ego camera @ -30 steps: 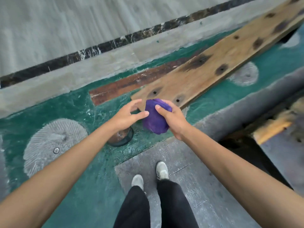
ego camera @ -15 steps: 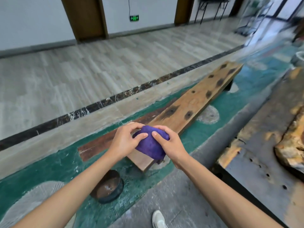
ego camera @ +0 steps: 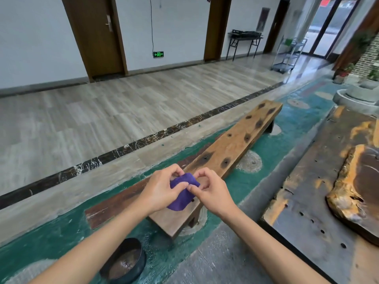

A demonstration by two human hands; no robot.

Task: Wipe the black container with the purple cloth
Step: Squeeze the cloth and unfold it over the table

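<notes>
Both hands, left hand [ego camera: 162, 191] and right hand [ego camera: 213, 193], pinch the purple cloth [ego camera: 182, 193] in their fingers; the black container [ego camera: 125, 261] sits on the floor (untouched), so a loose pinch could drop the cloth

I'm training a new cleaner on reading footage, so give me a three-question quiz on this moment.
1. True or false: the purple cloth is touching the black container.
2. Which hands hold the cloth? A) left hand only B) right hand only C) both
3. Fill in: the container sits on the green floor, near the end of the wooden ____.

Key:
1. False; the cloth is held up in the hands, apart from the container.
2. C
3. bench
</notes>
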